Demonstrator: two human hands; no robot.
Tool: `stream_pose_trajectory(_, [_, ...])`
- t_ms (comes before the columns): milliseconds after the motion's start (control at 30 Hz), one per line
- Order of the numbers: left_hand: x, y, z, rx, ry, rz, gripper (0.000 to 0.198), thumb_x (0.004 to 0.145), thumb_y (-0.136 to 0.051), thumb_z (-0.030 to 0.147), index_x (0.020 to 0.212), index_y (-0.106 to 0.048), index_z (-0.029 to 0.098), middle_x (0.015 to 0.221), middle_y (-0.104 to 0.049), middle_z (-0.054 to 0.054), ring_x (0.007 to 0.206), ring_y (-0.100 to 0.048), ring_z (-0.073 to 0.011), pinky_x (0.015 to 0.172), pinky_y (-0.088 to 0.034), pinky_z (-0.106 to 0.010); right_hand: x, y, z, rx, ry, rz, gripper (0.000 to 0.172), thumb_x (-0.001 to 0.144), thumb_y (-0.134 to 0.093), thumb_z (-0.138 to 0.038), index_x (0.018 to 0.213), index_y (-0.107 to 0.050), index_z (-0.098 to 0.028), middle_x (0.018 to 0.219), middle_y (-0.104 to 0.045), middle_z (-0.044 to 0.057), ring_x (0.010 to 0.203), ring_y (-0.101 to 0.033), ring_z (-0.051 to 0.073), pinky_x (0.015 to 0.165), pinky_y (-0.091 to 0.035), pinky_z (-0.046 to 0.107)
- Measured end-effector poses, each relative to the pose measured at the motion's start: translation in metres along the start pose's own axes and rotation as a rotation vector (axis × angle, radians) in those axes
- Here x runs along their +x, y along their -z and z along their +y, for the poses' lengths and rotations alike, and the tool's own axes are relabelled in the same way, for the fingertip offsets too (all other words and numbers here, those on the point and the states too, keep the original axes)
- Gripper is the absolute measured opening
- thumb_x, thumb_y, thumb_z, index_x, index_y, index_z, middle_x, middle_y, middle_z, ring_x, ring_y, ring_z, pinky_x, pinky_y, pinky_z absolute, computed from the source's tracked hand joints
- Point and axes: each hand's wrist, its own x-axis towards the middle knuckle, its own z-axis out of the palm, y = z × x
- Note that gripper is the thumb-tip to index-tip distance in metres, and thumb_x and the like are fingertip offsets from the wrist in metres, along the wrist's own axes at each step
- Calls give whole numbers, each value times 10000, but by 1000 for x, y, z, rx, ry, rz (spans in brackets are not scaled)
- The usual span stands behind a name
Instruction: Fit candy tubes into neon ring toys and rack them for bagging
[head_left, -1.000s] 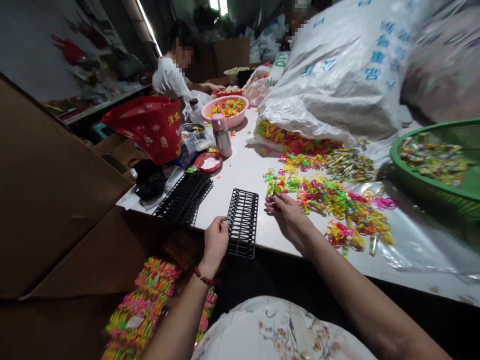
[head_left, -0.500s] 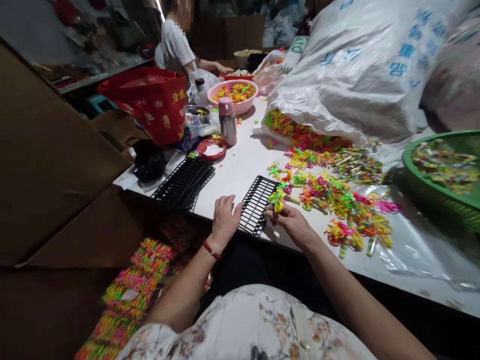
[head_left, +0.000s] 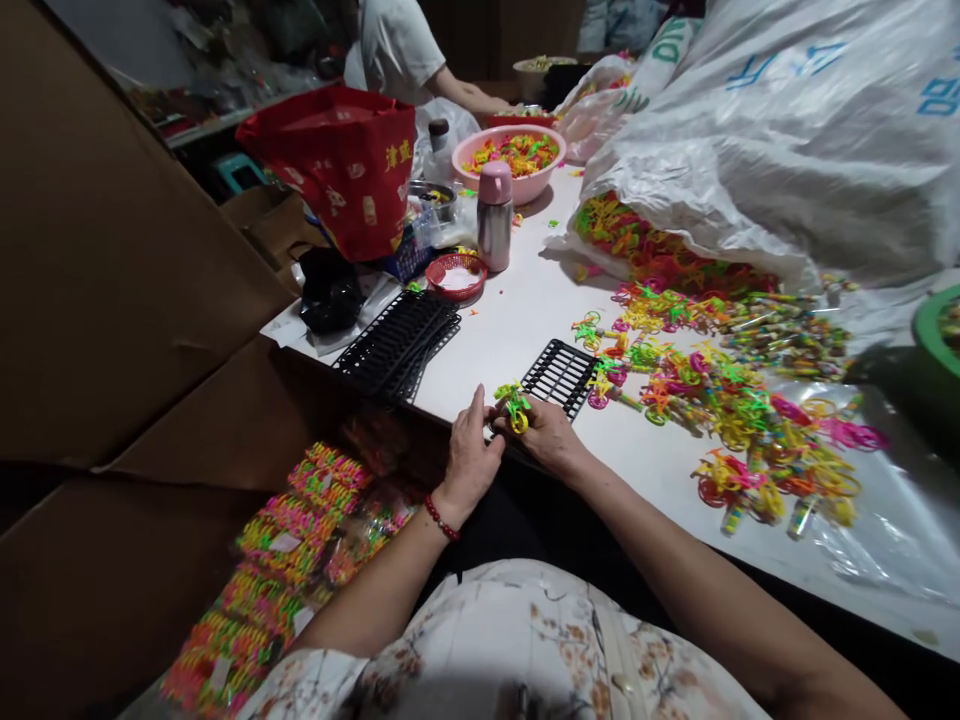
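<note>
My right hand (head_left: 551, 437) is closed on a small green-and-yellow plastic bicycle toy (head_left: 516, 408) above the table's front edge. My left hand (head_left: 470, 455) is just left of the toy, its fingers stretched and its thumb apart. The toy's lower end lies close to that thumb; whether they touch is hard to see. Behind my right hand a black slotted plastic tray (head_left: 559, 372) lies flat on the white table. Similar toys with clear tubes of coloured pieces form a loose pile (head_left: 690, 390) to the right.
Stacked black trays (head_left: 390, 340), a red basket (head_left: 457, 278), a pink-lidded flask (head_left: 495, 220) and a red bag (head_left: 337, 170) stand left. Behind are a pink basin (head_left: 517, 185) and a co-worker's arm (head_left: 469, 95). A big white sack (head_left: 750, 170) spills toys at right. Packed toys (head_left: 270, 540) lie below.
My right hand has lifted the toy off the black tray and brought it left, close to my left hand. The view has turned slightly left and down.
</note>
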Motion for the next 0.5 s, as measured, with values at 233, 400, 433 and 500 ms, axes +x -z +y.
stream_pose_trajectory(233, [12,5,-9,5,-21,-38,739,800,-578,129,1490,-321,196,1150,-646,-85,1069,-598,-216,995,-469,-400,2,11,-7,-186,63,-137,233,862,-560,-264,1051,-696,-255,988,-722,50,895,-652,215,786,-469,296])
stream_pose_trajectory(400, [17,9,-12,42,-23,-111,760,746,-567,94,1474,-365,176,1232,-622,-107,1137,-577,-234,1032,-455,-400,4,5,0,-357,170,-177,176,839,-556,-232,955,-688,-232,841,-683,56,803,-597,207,718,-430,276])
stream_pose_trajectory(433, [17,9,-12,46,-19,-113,758,736,-560,85,1467,-379,171,1262,-609,-115,1165,-568,-240,1046,-448,-402,4,3,0,-381,184,-180,157,834,-561,-229,935,-681,-226,820,-673,56,803,-586,206,715,-424,274])
stream_pose_trajectory(500, [16,8,-11,49,-14,-94,745,726,-555,76,1450,-407,171,1290,-597,-120,1194,-559,-247,1061,-440,-408,2,1,-1,-377,197,-191,145,828,-565,-213,928,-670,-221,823,-670,51,810,-580,200,722,-426,270])
